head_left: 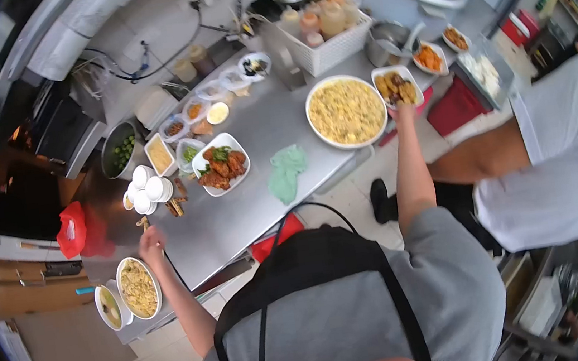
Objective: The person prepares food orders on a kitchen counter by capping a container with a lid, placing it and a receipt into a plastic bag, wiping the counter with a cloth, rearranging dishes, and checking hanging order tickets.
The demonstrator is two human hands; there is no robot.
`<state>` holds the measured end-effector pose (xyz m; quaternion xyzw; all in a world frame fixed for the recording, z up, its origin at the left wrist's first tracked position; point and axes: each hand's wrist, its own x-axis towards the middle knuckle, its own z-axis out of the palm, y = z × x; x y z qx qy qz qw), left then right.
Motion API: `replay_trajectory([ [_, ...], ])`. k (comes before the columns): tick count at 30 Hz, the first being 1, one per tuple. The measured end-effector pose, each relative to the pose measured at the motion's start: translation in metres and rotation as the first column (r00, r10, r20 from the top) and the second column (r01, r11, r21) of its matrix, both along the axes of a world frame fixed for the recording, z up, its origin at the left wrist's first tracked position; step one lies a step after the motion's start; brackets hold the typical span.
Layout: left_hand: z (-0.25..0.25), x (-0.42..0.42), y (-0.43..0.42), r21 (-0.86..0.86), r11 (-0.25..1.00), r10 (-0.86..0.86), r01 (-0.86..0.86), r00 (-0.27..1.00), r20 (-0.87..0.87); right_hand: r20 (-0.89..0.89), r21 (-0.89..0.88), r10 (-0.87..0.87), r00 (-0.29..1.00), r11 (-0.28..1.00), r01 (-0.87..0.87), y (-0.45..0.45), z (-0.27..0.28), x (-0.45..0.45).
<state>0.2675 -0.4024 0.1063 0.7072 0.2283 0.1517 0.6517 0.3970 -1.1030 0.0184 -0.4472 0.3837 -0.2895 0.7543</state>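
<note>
My right hand (pixel 404 110) is closed on the near edge of a white bowl (pixel 379 83) of browned, potato-like pieces. That bowl stands beside a large round white dish (pixel 311 121) filled with yellow, chunky food. On the left, my left hand (pixel 152 244) is smeared by motion, and its fingers cannot be made out. Just beyond it lies a small brown stick-like piece (pixel 142 222). Nearest to this hand is an oval white bowl (pixel 160 297) of yellowish food. A white bowl of pale soup (pixel 109 307) sits at the counter's left end.
Fried chicken (pixel 224 168) fills a square white dish mid-counter, near a green cloth (pixel 288 173). Stacked white cups (pixel 149 187) and small tubs stand behind. A white basket (pixel 321 57) holds sauce bottles. Another person in a white shirt (pixel 553 155) stands close on the right.
</note>
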Motion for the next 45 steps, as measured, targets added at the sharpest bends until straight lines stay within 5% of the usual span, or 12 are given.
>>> replay_trajectory([
  [4,0.006,0.023,-0.085,0.091,0.977,-0.179,0.19,0.977,-0.115,-0.085,-0.007,-0.054,0.995,0.999,0.054,-0.02,0.001,-0.005],
  [7,-0.004,0.031,-0.131,0.162,0.885,-0.421,0.436,0.899,-0.119,-0.257,-0.753,-0.272,0.927,0.657,-0.016,-0.03,0.009,-0.033],
  [9,-0.003,0.029,-0.171,0.115,0.774,-0.605,0.622,0.782,-0.152,-0.138,-0.829,-0.167,0.976,0.559,-0.021,-0.055,-0.003,-0.042],
  [13,0.002,0.031,-0.245,-0.123,0.526,-0.85,0.842,0.524,-0.05,-0.217,-0.483,0.332,0.918,0.781,-0.396,0.034,0.117,-0.087],
  [19,0.046,0.038,-0.255,-0.714,0.274,-0.748,0.644,0.61,0.263,-0.042,-0.174,0.822,0.568,0.553,-0.815,0.185,0.123,-0.086],
  [29,0.004,0.001,-0.149,-0.574,0.696,-0.567,0.432,0.82,-0.071,-0.062,-0.115,0.979,0.192,0.184,-0.976,0.314,0.08,-0.087],
  [30,0.002,-0.003,-0.145,-0.578,0.698,-0.561,0.424,0.824,-0.073,-0.21,-0.3,0.96,0.183,0.115,-0.947,0.31,0.077,-0.081],
  [31,0.002,-0.008,-0.141,-0.589,0.711,-0.521,0.385,0.85,-0.073,-0.349,-0.462,0.916,0.198,0.015,-0.887,0.306,0.072,-0.076],
  [32,0.004,-0.01,-0.137,-0.598,0.722,-0.481,0.347,0.874,-0.073,-0.364,-0.738,0.794,0.486,0.072,-0.671,0.3,0.057,-0.072],
  [39,0.035,-0.026,-0.137,-0.561,0.708,-0.553,0.429,0.831,-0.063,-0.461,-0.88,0.658,0.596,-0.254,-0.401,0.256,0.013,-0.068],
  [41,0.041,-0.025,-0.152,-0.594,0.602,-0.665,0.534,0.747,-0.002,-0.042,-0.4,0.883,0.467,0.413,-0.818,0.266,0.051,-0.051],
  [45,0.033,-0.014,-0.177,-0.683,0.384,-0.761,0.621,0.632,0.147,0.583,0.29,0.725,0.366,0.235,-0.928,0.306,0.107,-0.064],
])
